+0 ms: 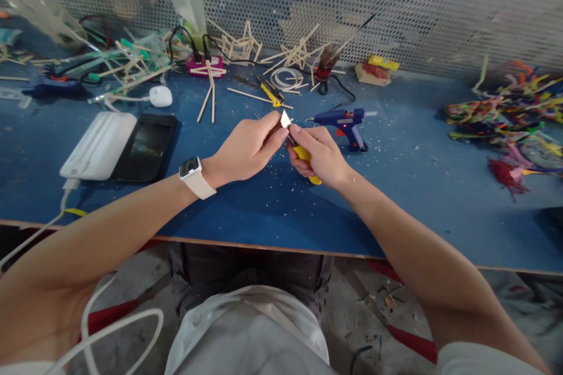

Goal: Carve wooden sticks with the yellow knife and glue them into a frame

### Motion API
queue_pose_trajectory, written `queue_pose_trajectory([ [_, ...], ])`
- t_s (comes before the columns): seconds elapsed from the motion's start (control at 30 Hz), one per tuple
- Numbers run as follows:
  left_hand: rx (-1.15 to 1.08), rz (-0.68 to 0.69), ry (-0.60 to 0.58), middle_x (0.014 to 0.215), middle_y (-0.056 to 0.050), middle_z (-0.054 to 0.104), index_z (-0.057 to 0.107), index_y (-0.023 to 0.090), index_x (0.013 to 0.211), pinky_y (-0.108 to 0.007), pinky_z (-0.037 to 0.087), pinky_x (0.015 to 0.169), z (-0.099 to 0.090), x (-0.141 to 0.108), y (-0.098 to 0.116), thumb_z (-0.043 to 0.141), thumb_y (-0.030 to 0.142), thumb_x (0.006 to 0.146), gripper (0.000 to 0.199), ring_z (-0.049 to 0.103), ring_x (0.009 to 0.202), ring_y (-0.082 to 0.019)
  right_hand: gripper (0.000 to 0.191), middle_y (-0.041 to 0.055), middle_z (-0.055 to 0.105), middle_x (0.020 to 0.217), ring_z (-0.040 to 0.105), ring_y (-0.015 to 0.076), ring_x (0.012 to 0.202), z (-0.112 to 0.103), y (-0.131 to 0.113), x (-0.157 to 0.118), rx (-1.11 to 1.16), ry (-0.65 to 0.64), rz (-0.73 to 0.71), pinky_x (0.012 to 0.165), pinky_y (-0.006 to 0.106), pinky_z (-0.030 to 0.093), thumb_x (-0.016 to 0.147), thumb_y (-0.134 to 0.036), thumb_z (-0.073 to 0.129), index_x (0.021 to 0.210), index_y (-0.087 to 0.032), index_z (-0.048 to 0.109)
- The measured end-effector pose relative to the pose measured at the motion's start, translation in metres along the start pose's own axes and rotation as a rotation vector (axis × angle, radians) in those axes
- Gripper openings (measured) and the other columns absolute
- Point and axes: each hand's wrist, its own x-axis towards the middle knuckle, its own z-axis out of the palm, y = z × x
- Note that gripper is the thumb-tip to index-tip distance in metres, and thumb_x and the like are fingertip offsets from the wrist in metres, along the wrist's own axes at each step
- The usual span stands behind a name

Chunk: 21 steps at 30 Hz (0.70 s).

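My right hand (pixel 320 153) is wrapped round a yellow utility knife (pixel 303 154), whose pale blade (pixel 285 119) points up and away from me. Close against it, my left hand (pixel 250 146) is closed, with thumb and forefinger pinched near the blade. Whatever sits between those left fingertips is too small or hidden to make out. Both hands meet above the blue table, over scattered pale shavings. Just right of them lies a blue hot glue gun (pixel 345 123) with a small red light. Behind the hands is another yellow and black cutter (pixel 270 92).
Stick structures (pixel 237 44) and a pink power adapter (pixel 206 65) line the back by a perforated metal panel (pixel 334 0). A white power bank (pixel 99 146) and a black phone (pixel 147 146) lie left. Colourful pipe cleaners (pixel 505 108) pile up right. A lidded cup (pixel 187 6) stands behind.
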Motion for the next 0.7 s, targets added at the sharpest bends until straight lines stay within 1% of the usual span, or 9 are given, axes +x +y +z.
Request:
queue_pose_trajectory([
  [0.2,0.016,-0.032,0.004,0.070,0.003,0.053,0.039,0.026,0.090,-0.035,0.034,0.061,-0.0014,0.0005,0.0044,0.043,0.046,0.124,0.040,0.050,0.058,-0.015,0.067,-0.0081,0.041,0.047,0.033,0.0065,0.034,-0.0002,0.0024,0.0006,0.058,-0.017,0.031,0.033,0.021,0.027,0.107,-0.077,0.071,0.070,-0.023,0.057],
  [0.4,0.034,-0.027,0.025,0.069,0.004,0.052,0.040,0.026,0.090,-0.034,0.035,0.059,-0.0019,0.0009,0.0062,0.042,0.050,0.125,0.043,0.051,0.057,-0.014,0.068,-0.0085,0.041,0.048,0.032,0.0064,0.035,0.0031,0.0012,-0.0013,0.091,-0.014,0.033,0.033,0.021,0.026,0.105,-0.082,0.070,0.073,-0.023,0.058],
  [0.7,0.039,-0.006,0.069,0.071,0.004,0.054,0.040,0.025,0.089,-0.032,0.035,0.059,0.0024,0.0015,0.0050,0.046,0.037,0.124,0.038,0.053,0.058,-0.013,0.072,-0.0083,0.043,0.049,0.034,0.0056,0.035,0.0073,0.0031,-0.0006,0.071,0.047,-0.028,0.034,0.022,0.026,0.102,-0.086,0.071,0.072,-0.023,0.058],
])
